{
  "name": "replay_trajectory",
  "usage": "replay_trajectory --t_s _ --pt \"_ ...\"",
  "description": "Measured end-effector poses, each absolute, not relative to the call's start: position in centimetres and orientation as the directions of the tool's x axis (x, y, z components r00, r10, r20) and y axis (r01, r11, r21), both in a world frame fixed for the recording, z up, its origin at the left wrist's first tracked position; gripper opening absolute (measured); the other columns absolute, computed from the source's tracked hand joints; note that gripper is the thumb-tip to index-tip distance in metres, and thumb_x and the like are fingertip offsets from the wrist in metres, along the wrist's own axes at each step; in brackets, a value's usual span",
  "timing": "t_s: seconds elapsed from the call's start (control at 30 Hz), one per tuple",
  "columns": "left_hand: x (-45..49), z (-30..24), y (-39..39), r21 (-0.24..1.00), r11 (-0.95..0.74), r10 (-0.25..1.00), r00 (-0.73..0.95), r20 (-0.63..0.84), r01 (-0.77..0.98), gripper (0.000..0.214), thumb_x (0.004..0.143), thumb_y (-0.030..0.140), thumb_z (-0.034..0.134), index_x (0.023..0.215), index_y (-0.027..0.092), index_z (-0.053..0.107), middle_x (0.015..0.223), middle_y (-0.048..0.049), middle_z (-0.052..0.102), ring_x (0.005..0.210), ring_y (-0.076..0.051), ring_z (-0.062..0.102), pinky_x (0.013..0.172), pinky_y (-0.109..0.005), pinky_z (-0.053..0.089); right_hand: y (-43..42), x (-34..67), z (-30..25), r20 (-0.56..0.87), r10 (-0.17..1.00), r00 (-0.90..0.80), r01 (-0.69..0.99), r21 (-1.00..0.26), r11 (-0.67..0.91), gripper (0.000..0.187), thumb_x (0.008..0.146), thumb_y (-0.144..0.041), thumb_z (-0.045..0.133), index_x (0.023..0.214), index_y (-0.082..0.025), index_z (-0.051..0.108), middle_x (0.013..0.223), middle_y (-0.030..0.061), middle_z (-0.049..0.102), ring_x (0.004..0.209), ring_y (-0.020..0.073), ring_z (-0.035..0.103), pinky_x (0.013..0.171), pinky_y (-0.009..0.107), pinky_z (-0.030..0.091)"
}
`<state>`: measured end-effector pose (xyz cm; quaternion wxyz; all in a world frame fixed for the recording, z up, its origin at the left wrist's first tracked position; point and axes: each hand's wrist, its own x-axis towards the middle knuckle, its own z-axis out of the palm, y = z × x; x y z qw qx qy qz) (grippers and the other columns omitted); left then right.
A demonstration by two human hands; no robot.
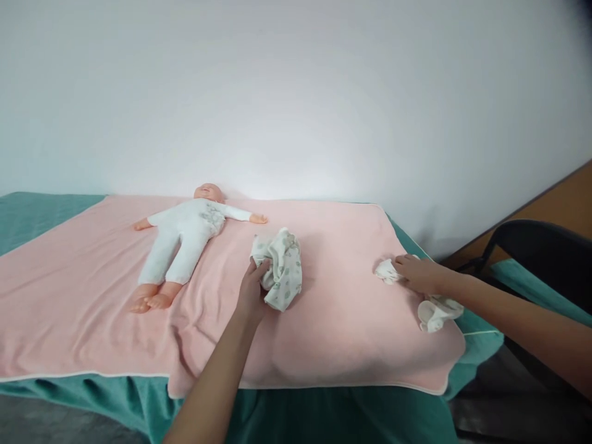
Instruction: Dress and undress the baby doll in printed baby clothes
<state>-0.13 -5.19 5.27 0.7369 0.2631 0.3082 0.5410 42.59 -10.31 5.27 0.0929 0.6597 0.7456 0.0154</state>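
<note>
My left hand (253,287) is closed on a bunched piece of white baby clothing (282,271) with a small grey-green print, held over the middle of the pink blanket (342,333). At the right end of the blanket, my right hand (419,273) has its fingers bent onto a small white cloth piece (387,271), and the palm covers part of it. Just below that hand lies another crumpled white cloth piece (437,313). A baby doll (187,225) in a white outfit lies on its back to the left, arms spread and feet bare.
Under the blanket a green cover (50,213) drapes over the front edge. A pale wall (296,98) rises directly behind. A black chair (546,253) stands at the right beside the bed, near my right forearm.
</note>
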Motion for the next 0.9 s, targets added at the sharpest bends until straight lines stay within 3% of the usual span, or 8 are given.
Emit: replay_trajectory --t_s 0.07,0.13,0.2,0.3,0.53,0.7,0.8,0.9 --pt "0.6 7.0 -5.3 0.785 0.21 0.971 0.216 -0.099 -0.583 0.035 0.073 0.026 0.072 0.106 0.021 0.061 0.094 -0.0028 0.067 0.079 -0.018 0.064 0.068 -0.027 0.051 -9.0 39.0 8.4 -0.221 0.965 -0.139 0.986 0.063 0.157 0.037 0.068 -0.024 0.062 0.105 -0.022 0.064 0.11 0.0144 0.061 0.105 0.0363 0.056 0.079 0.049 0.047" --pt "1.4 9.1 -5.3 0.829 0.148 0.971 0.24 -0.016 -0.54 0.027 0.073 0.027 0.072 0.097 0.018 0.064 0.087 -0.0022 0.065 0.075 -0.015 0.061 0.065 -0.024 0.048 -7.9 33.9 11.8 -0.12 0.961 -0.248 0.949 -0.231 0.216 0.053 0.072 -0.032 0.064 0.124 -0.026 0.053 0.124 0.0112 0.054 0.112 0.0326 0.053 0.087 0.047 0.046" --pt "2.3 11.1 -5.3 0.855 0.086 0.957 0.281 0.072 -0.512 0.026 0.074 0.028 0.071 0.096 0.017 0.066 0.084 -0.0022 0.064 0.074 -0.015 0.059 0.065 -0.023 0.046 -7.1 28.4 14.5 0.012 0.957 -0.291 0.772 -0.588 0.242 0.072 0.075 -0.041 0.065 0.139 -0.031 0.032 0.137 0.0091 0.045 0.12 0.0276 0.048 0.091 0.041 0.047" --pt "3.2 13.8 -5.5 0.877 0.025 0.909 0.375 0.18 -0.481 0.028 0.076 0.029 0.069 0.101 0.016 0.066 0.087 -0.0039 0.065 0.079 -0.018 0.06 0.067 -0.025 0.046 -6.5 21.8 15.9 0.061 0.93 -0.362 0.506 -0.825 0.252 0.077 0.072 -0.04 0.071 0.137 -0.031 0.032 0.135 0.0087 0.047 0.12 0.0261 0.049 0.091 0.041 0.048" --pt "2.2 18.6 -6.3 0.837 0.003 0.875 0.407 0.263 -0.548 0.024 0.079 0.026 0.066 0.101 0.017 0.061 0.084 -0.0023 0.062 0.08 -0.018 0.062 0.072 -0.028 0.05 -5.2 17.9 13.8 0.198 0.925 -0.325 0.325 -0.895 0.306 0.069 0.064 -0.032 0.077 0.124 -0.027 0.044 0.116 0.0044 0.059 0.105 0.0219 0.056 0.086 0.039 0.048" --pt "1.5 21.2 -6.9 0.757 -0.035 0.882 0.336 0.33 -0.652 0.015 0.087 0.027 0.054 0.096 0.017 0.059 0.094 -0.005 0.063 0.1 -0.023 0.063 0.085 -0.034 0.051 -5.8 18.3 14.9 0.246 0.946 -0.212 0.215 -0.932 0.291 0.012 0.075 -0.028 0.057 0.085 -0.021 0.061 0.083 -0.0004 0.063 0.082 0.0167 0.057 0.078 0.034 0.047" --pt "1.0 21.7 -6.7 0.693 -0.109 0.867 0.273 0.416 -0.712 0.015 0.088 0.022 0.052 0.101 0.018 0.057 0.109 -0.0057 0.063 0.113 -0.022 0.058 0.092 -0.035 0.048 -6.3 19.3 16.9 0.191 0.979 -0.066 0.05 -0.98 0.194 0.009 0.075 -0.027 0.055 0.08 -0.02 0.058 0.073 -0.0017 0.057 0.071 0.0125 0.053 0.072 0.029 0.047" --pt "0.9 21.7 -6.5 0.673 -0.135 0.877 0.228 0.422 -0.728 0.016 0.085 0.02 0.056 0.1 0.017 0.057 0.107 -0.0059 0.064 0.113 -0.023 0.058 0.095 -0.035 0.047 -6.5 19.9 18.1 0.157 0.981 -0.113 0.055 -0.985 0.164 0.018 0.073 -0.027 0.061 0.09 -0.022 0.058 0.085 0.0 0.059 0.077 0.0126 0.055 0.074 0.029 0.048"
